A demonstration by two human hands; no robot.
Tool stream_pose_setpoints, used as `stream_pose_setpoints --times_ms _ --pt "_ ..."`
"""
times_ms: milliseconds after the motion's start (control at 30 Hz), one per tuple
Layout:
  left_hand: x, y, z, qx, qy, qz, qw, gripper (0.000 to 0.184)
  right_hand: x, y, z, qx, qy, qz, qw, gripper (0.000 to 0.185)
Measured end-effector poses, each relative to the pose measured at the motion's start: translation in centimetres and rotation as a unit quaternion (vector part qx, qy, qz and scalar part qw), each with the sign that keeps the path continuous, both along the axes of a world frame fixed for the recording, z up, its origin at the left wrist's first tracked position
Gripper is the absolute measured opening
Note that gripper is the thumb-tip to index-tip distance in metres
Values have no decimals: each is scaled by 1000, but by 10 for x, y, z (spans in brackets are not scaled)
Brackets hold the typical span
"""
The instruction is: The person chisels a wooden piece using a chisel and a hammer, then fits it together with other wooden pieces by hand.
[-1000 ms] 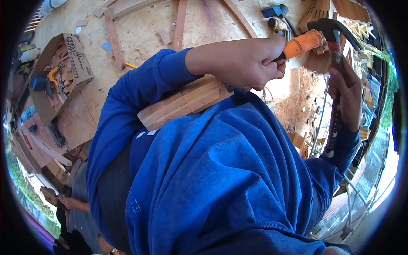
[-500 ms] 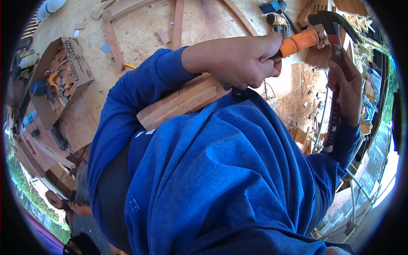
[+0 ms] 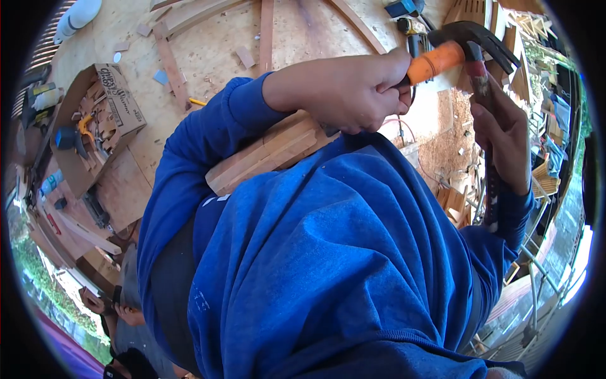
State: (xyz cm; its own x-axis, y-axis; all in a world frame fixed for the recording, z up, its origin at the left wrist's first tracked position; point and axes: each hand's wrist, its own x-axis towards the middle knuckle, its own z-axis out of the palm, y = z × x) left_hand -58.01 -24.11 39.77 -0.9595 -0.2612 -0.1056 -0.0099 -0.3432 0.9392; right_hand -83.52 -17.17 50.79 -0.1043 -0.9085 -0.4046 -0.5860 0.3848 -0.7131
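Note:
My left hand (image 3: pixel 360 88) is closed around an orange-handled chisel (image 3: pixel 435 63), its blade mostly hidden behind the fingers. Below that wrist, close against my body, lies a wooden block (image 3: pixel 268 151) made of several pieces, partly covered by my sleeve. In my right hand (image 3: pixel 505 136) is a claw hammer (image 3: pixel 480 41) with a dark head and a worn reddish handle. The hammer head overlaps the butt end of the chisel handle; whether they touch I cannot tell.
A cardboard box (image 3: pixel 129 104) of wood offcuts stands at the left on the plywood table (image 3: pixel 214 57). Curved wooden strips and a yellow pencil (image 3: pixel 197 102) lie on the table. A drill (image 3: pixel 411 28) is at the back. Another person's hands (image 3: pixel 126 314) show at lower left.
The hammer head has moved left across the end of the chisel handle, and my right hand has shifted slightly left with it. My left hand keeps its grip on the chisel.

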Motion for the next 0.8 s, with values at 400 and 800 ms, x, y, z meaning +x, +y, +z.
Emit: stream_pose_setpoints --times_ms 400,800 --pt "2 2 -4 -37 32 22 999 10 -34 -14 -6 -90 77 -10 993 55" --pt "4 2 -10 -32 23 32 999 12 -11 -1 8 33 9 45 998 54"
